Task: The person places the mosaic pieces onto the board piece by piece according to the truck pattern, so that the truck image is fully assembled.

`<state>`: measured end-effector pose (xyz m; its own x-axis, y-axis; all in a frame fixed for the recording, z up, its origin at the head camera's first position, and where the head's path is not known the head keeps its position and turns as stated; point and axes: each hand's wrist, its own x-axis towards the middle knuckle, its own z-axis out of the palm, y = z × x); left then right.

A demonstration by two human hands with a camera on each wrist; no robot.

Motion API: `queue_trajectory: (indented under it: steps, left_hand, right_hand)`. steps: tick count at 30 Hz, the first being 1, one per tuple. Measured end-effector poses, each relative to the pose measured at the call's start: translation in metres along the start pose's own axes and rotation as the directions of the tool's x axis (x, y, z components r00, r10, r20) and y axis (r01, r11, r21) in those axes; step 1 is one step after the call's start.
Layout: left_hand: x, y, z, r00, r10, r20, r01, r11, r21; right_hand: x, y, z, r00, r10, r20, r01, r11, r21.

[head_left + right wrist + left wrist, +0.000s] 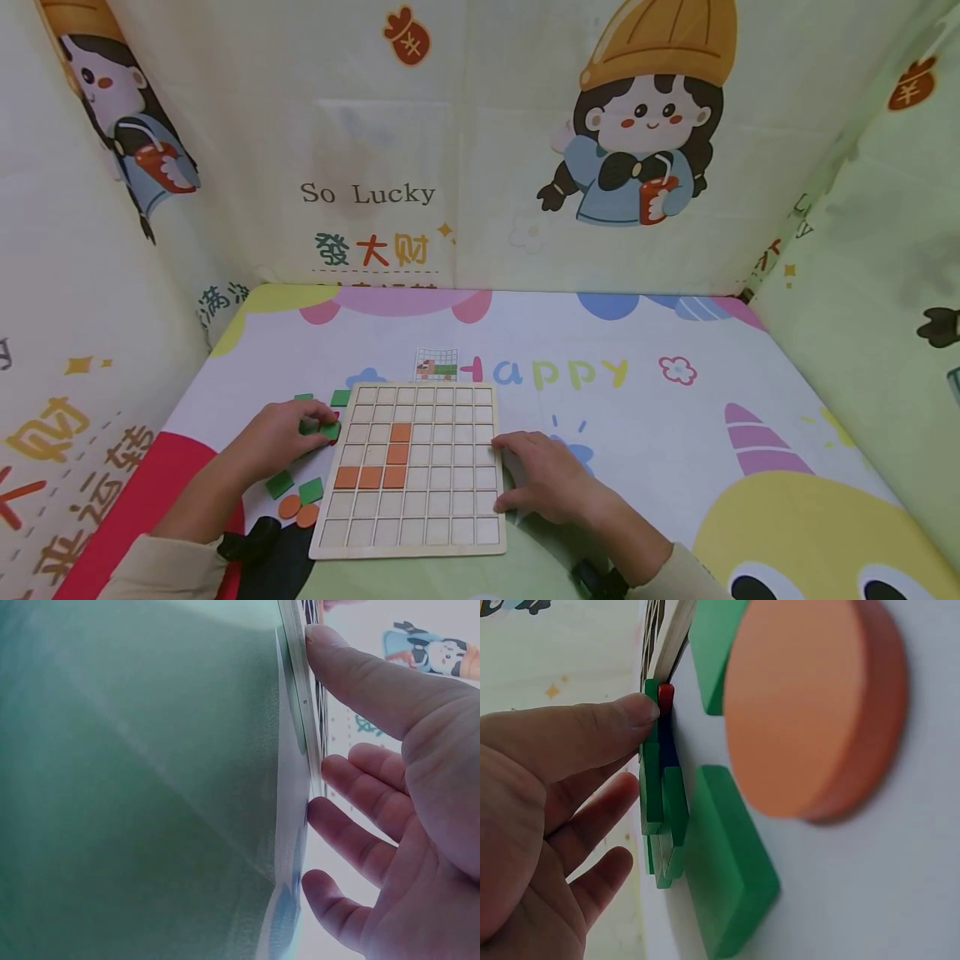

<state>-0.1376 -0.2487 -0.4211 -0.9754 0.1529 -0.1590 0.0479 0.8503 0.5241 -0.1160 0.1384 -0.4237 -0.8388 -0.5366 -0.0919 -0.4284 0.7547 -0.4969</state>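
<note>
A wooden grid board (453, 533) lies on the printed tablecloth, with several orange square tiles (397, 453) forming a bent line in its cells. At the board's left side my left hand (281, 433) pinches a green square tile (652, 784) between thumb and fingers. More green tiles (731, 870) lie close by, with red and dark blue pieces (667, 735) partly hidden beneath or behind them. My right hand (543, 475) rests its thumb and fingertips against the board's right edge, the fingers spread and only slightly bent, as the right wrist view also shows.
Two round orange discs (289, 506) lie near the board's lower left, beside loose green tiles (280, 484). Behind the board is a small card with a coloured grid picture (437, 364). Printed cloth walls (495, 250) enclose the table at the back and sides.
</note>
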Motion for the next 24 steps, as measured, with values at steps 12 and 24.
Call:
queue_trajectory:
  steps: [12,24]
  left_hand:
    - [-0.012,-0.003,-0.003,0.999,-0.020,0.037,0.020,1.000,-0.020]
    - [-0.023,-0.001,-0.002,0.999,0.007,0.035,-0.006,1.000,-0.022]
  right_hand:
    - [-0.001,0.000,0.000,1.000,-0.004,-0.003,0.004,1.000,0.003]
    - [0.000,0.002,0.001,1.000,0.005,-0.004,-0.005,1.000,-0.007]
